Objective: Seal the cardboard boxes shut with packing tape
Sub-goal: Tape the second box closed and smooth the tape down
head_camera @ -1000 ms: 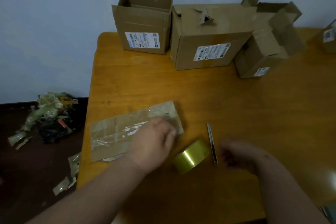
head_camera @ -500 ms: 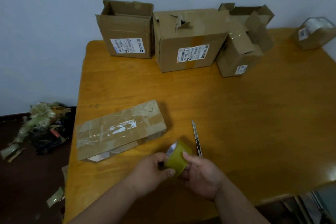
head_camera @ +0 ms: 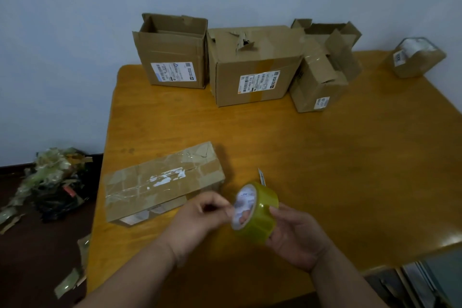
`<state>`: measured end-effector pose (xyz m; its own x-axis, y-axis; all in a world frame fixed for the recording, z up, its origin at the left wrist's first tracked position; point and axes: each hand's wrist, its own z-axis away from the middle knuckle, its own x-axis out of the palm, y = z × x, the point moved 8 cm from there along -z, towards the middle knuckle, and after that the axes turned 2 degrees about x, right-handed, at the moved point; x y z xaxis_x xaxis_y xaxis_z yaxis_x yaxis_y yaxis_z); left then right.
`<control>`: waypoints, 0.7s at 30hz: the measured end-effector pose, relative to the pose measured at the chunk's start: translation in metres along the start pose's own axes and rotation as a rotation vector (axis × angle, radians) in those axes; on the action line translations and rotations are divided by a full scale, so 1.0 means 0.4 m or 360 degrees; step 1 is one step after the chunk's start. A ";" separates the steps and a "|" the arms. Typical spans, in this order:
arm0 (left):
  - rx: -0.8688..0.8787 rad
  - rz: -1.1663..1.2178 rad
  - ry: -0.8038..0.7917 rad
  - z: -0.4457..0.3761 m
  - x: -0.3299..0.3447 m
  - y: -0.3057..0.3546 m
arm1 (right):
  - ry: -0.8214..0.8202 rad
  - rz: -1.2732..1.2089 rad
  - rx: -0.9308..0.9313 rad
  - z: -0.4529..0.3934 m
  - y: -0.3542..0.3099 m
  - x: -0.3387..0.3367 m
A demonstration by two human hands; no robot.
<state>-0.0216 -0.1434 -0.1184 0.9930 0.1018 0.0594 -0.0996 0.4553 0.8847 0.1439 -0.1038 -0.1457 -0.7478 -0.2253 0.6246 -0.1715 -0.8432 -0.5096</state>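
tape roll (head_camera: 257,212): yellowish-clear, white core label, held up over the bench (head_camera: 325,157) near its front edge
right hand (head_camera: 296,237): fingers curled round the roll's outer side
left hand (head_camera: 200,217): fingers pinched at the roll's rim
flat box (head_camera: 162,182): brown, already taped over, just left of the hands

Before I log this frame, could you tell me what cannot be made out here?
- Head view: shipping label print, too small to read.
- Utility knife, mostly hidden behind the tape roll.
- Tape's loose end, not discernible at the left hand fingers.
- Open box contents, hidden by its walls.
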 end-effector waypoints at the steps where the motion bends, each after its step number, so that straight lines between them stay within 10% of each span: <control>1: -0.0067 0.0139 0.0114 0.000 -0.022 -0.005 | -0.0030 -0.0053 -0.0049 0.007 -0.017 -0.002; 21: 0.0301 -0.0674 0.0142 0.020 -0.088 0.090 | -0.0599 -0.0087 -0.0244 0.026 -0.057 0.143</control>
<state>-0.0597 -0.1376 -0.0851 0.9338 0.0210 -0.3572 0.3343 0.3049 0.8918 0.1117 -0.1027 -0.0924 -0.4529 -0.3690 0.8116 -0.3196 -0.7826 -0.5342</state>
